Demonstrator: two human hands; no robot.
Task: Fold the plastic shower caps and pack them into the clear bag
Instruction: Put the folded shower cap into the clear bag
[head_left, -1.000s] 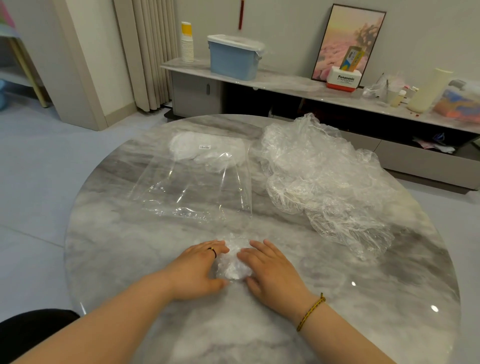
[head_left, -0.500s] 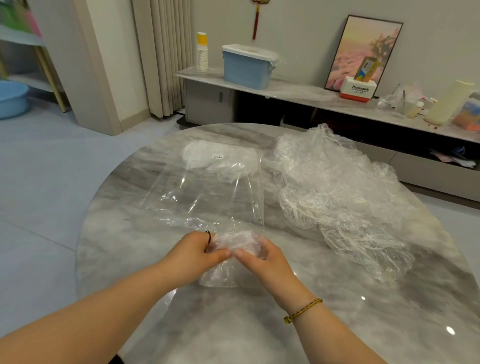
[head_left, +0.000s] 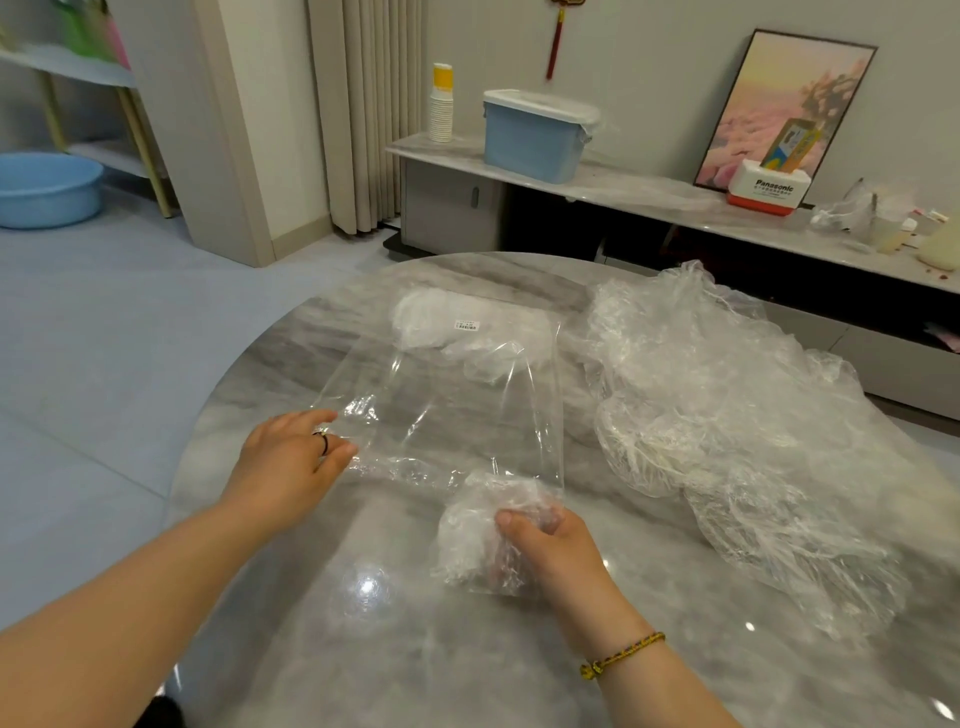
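My right hand (head_left: 550, 545) curls round one folded, crinkled clear plastic shower cap (head_left: 483, 525) at the near right corner of the flat clear bag (head_left: 447, 405). My left hand (head_left: 285, 462) meets the bag's near left edge; grip uncertain. Folded caps (head_left: 457, 322) fill the bag's far end; a large unfolded heap (head_left: 727, 415) waits right of it.

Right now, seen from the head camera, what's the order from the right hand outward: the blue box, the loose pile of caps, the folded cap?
1. Folded cap, held in the right hand.
2. Loose pile of caps, on the table to its right.
3. Blue box, far back on the low shelf.
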